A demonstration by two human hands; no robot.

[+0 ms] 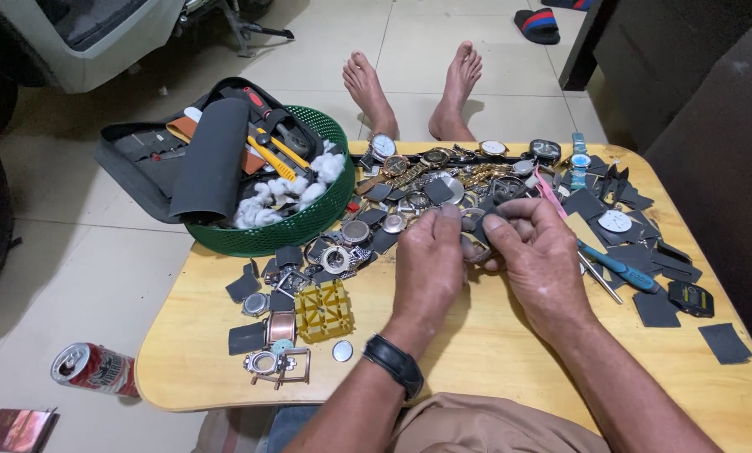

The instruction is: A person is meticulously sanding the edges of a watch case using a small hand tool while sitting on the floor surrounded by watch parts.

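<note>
Both hands pinch a small watch part (477,235) between them, left hand (429,256) and right hand (537,247) closed on it, right of the yellow case holder (324,309) (detail hidden); next needs fine fingertip control

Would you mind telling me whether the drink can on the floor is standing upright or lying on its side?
Lying on its side. The red drink can rests lengthwise on the tiled floor, its silver top facing left, beside the wooden table.

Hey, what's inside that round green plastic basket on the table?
The green plastic basket holds a rolled dark grey mat, white cotton wads, and an open black tool case with a yellow-handled tool. Whatever lies beneath these is covered.
</note>
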